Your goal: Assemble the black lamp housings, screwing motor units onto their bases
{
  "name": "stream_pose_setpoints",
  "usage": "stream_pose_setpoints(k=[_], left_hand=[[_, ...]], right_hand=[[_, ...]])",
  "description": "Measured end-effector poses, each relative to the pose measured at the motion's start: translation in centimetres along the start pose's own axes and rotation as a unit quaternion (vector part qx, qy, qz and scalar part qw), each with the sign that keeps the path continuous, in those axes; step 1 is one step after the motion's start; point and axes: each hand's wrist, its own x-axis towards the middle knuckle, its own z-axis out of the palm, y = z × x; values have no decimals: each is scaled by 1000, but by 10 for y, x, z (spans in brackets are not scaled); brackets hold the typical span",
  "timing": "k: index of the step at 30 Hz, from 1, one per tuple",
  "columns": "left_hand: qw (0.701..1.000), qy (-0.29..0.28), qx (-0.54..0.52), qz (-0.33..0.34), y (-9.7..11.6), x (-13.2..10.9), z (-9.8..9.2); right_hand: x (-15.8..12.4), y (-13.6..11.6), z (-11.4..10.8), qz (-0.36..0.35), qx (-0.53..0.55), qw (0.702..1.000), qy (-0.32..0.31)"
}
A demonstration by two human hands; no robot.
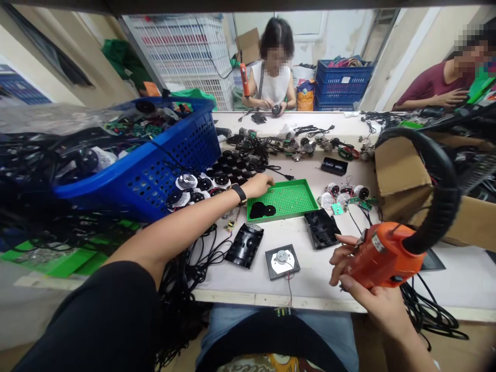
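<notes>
My left hand point(259, 185) reaches over the left rim of a shallow green tray point(289, 199), its fingers bent down and pressed together; whatever is between the fingertips is hidden. Small screws lie scattered in the tray, with a flat black piece point(260, 210) in its near left corner. In my right hand point(362, 289) is an orange electric screwdriver point(383, 256), its tip pointing left and thick black cable curving up. Between my arms lies a grey square plate with a small motor point(282, 257) and thin wires. Black plastic housings point(245, 245) point(321, 228) rest on either side.
A blue basket point(182, 150) full of parts and cables stands at left. Round motor parts point(194, 188) and cables crowd beside it. An open cardboard box point(401, 173) is at right. Across the table a person point(273, 77) handles a small part; another person point(437, 88) sits far right.
</notes>
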Motion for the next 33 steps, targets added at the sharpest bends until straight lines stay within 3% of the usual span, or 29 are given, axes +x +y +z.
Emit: stream_pose_setpoints(k=[7, 12, 21, 24, 27, 33], left_hand=[[997, -37, 16, 60, 18, 7, 24], [994, -46, 21, 100, 32, 11, 33], [994, -16, 24, 108, 45, -3, 31], [996, -3, 36, 86, 44, -15, 17], [997, 6, 54, 49, 35, -39, -13], [991, 16, 123, -49, 11, -124, -78]], right_hand=[[11, 6, -13, -49, -94, 990, 94], [12, 7, -17, 5, -10, 988, 155], [25, 16, -8, -27, 138, 967, 211], [33, 13, -3, -40, 148, 960, 234], [36, 8, 1, -47, 138, 954, 262], [45, 3, 16, -32, 144, 947, 287]])
